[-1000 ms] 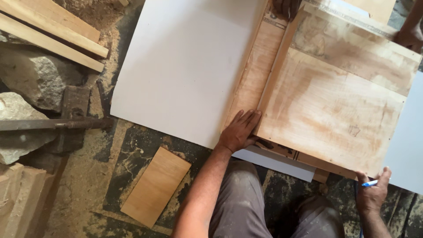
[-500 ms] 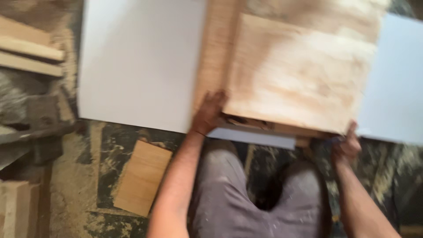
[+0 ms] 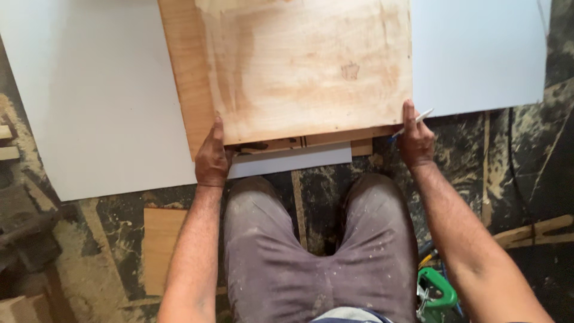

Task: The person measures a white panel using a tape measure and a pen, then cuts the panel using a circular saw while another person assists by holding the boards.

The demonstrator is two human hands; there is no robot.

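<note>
From the head view, a pale plywood panel (image 3: 305, 69) lies flat on a white sheet (image 3: 101, 101) on the floor, its long axis running left to right and its near edge facing the kneeling person. The left hand (image 3: 212, 158) clamps the panel's near left corner, fingers on top. The right hand (image 3: 415, 137) presses the near right corner, 1 blue-tipped pen (image 3: 412, 124) pinched in its fingers.

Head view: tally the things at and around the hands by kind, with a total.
Plywood board: 1
White panels: 2
Pen: 1
Small wooden offcut: 1
Green tool: 1
Hands, left and right: 2
Total: 8
</note>
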